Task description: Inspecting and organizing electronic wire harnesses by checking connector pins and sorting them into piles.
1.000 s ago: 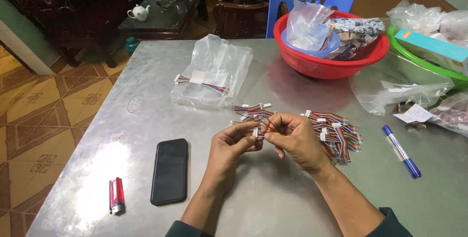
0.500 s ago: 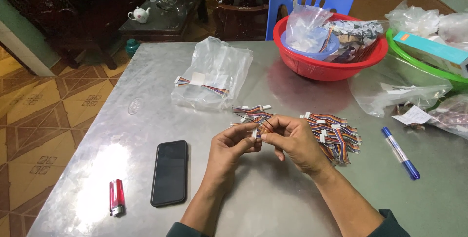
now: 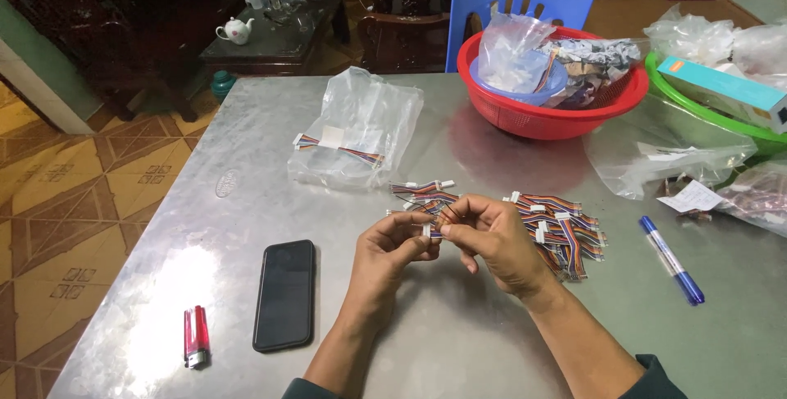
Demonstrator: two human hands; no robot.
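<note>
Two hands over steel bench (image 3: 459, 342) — left hand (image 3: 392, 250) and right hand (image 3: 490, 239), fingertips pinched together on one small rainbow ribbon cable (image 3: 432, 228) with white connector, held just above bench centre. Heap of like cables (image 3: 566, 227) just right of right hand. Black phone (image 3: 284, 293), red lighter (image 3: 196, 335) to left; blue marker (image 3: 672, 259) at right; red basket (image 3: 549, 112) behind.
</note>
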